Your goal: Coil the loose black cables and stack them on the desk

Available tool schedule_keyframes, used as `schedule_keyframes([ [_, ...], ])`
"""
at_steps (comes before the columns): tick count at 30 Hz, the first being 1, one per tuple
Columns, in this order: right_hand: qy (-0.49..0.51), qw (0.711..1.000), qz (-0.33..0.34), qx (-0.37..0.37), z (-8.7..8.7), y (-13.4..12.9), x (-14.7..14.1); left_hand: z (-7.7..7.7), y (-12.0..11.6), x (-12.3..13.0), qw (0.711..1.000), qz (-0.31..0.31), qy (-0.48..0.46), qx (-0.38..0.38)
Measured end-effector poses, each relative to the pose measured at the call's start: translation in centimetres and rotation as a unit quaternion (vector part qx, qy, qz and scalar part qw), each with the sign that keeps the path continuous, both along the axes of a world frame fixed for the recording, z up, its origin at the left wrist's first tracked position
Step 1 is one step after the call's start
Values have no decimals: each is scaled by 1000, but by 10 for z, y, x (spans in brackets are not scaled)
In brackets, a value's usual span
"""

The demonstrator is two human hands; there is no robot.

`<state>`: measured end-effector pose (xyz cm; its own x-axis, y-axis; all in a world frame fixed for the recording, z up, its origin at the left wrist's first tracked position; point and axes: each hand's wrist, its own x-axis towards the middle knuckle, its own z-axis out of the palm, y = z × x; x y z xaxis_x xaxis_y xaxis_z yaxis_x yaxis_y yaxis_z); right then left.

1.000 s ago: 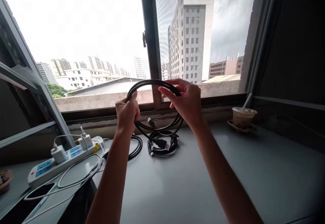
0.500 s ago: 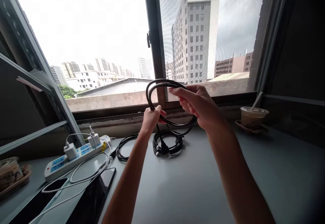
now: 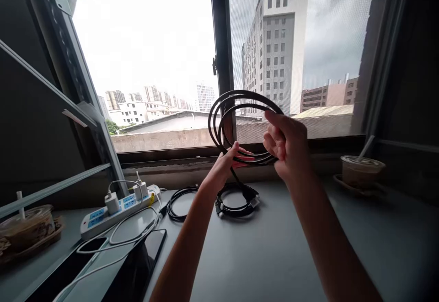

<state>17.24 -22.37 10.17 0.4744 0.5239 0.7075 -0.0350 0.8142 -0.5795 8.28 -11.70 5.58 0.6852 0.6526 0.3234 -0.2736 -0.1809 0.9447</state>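
Note:
A black cable (image 3: 247, 106) hangs in several round loops between my hands, in front of the window. My left hand (image 3: 224, 165) grips the loops at their lower left, thumb on top and fingers behind. At the right side, my right hand (image 3: 290, 140) is closed around the loops, fingers curled in. From the coil one end of the cable drops to a black plug (image 3: 249, 193) with a light tip. That plug hangs just over a second coiled black cable (image 3: 238, 213), which lies on the grey desk (image 3: 254, 261).
Another black cable coil (image 3: 175, 206) lies left of centre. Further left are a power strip (image 3: 120, 208) with white chargers, a tangle of white cord (image 3: 115, 242) and a dark tablet (image 3: 137, 265). Lidded cups stand at far left (image 3: 30, 229) and right (image 3: 361, 172).
The view has shifted, so the scene sits further right and lower. The held coil shows more loops, and my right hand has turned more upright. The hanging plug has swung right.

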Motion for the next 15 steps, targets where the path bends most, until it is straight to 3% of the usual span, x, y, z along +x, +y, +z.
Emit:
schedule_keyframes([
  [4, 32, 996, 42, -78, -2, 16, 9, 11, 0, -6, 980, 57, -177, -65],
  [6, 11, 996, 22, -86, -5, 23, 12, 17, -3, -11, 971, 68, -221, -60],
  [9, -42, 993, -93, -55, -10, 30, 11, 22, -8, -17, 967, 92, -234, -30],
  [12, -93, 972, -216, -11, -14, 32, 9, 24, -11, -21, 965, 133, -225, 1],
  [15, -156, 951, -265, 29, -15, 29, 9, 26, -13, -25, 962, 174, -209, 32],
])
